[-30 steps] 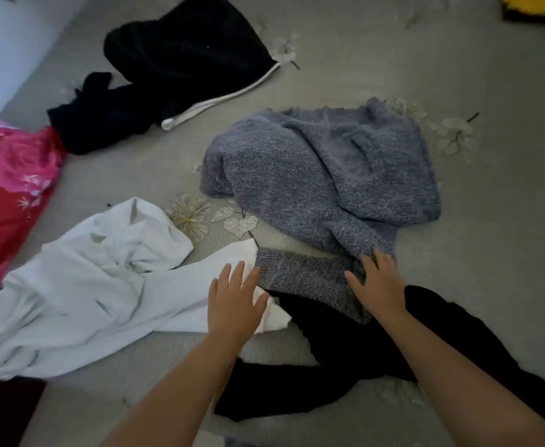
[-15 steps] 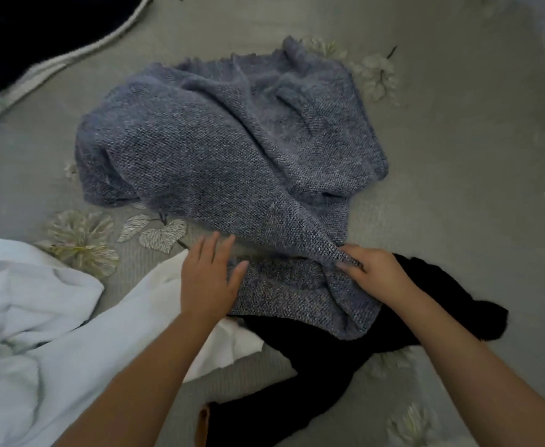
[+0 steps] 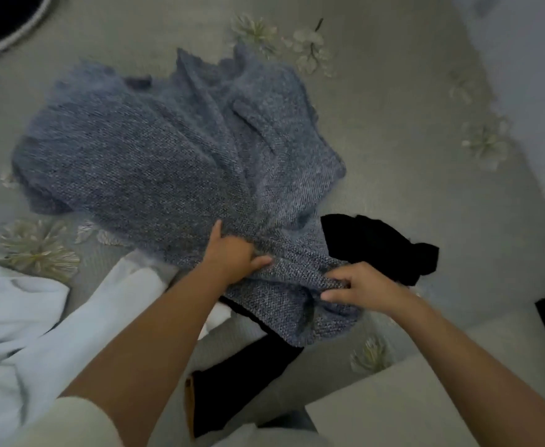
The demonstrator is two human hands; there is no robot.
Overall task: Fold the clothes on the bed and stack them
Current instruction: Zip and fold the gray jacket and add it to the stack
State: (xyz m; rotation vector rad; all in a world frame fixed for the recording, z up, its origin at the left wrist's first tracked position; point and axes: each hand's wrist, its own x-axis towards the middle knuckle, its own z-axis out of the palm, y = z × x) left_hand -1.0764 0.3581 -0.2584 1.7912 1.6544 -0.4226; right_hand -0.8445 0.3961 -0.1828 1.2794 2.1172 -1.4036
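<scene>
A grey-blue knitted sweater point(image 3: 155, 162) lies crumpled in the middle of the bed. My left hand point(image 3: 232, 256) grips its near edge, fingers curled into the knit. My right hand point(image 3: 364, 285) pinches the same hem a little to the right. A black garment point(image 3: 380, 243) lies under the sweater's near end and runs down toward me. A white garment point(image 3: 39, 317) is heaped at the lower left, partly under my left forearm.
The bed is covered by a grey sheet with pale flower prints point(image 3: 393, 108). Another dark garment with a white trim point(image 3: 3, 27) shows at the top left corner. The bed's right edge point(image 3: 522, 253) drops to a dark gap at the lower right.
Both hands went from lying flat on the sweater's hem to gripping it. The hem is bunched up between them. The view has moved closer and to the right.
</scene>
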